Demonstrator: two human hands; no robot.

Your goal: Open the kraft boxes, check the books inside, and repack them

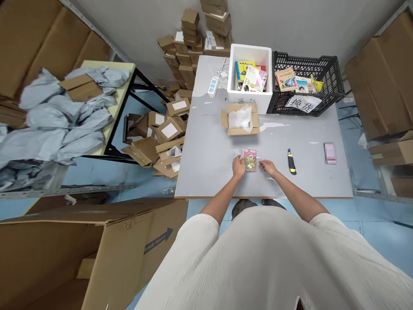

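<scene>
Two hands [238,166] [268,167] flank a pink-edged booklet [250,160] too small to read

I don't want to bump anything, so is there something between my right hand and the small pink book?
Nothing visible stands between your right hand and the pink book, just a narrow strip of tabletop. The box cutter lies to the hand's right.

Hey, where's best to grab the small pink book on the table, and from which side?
Probably pinch the pink book by its long edges, coming from left and right: it appears to lie flat, those edges facing the left hand and right hand.
</scene>
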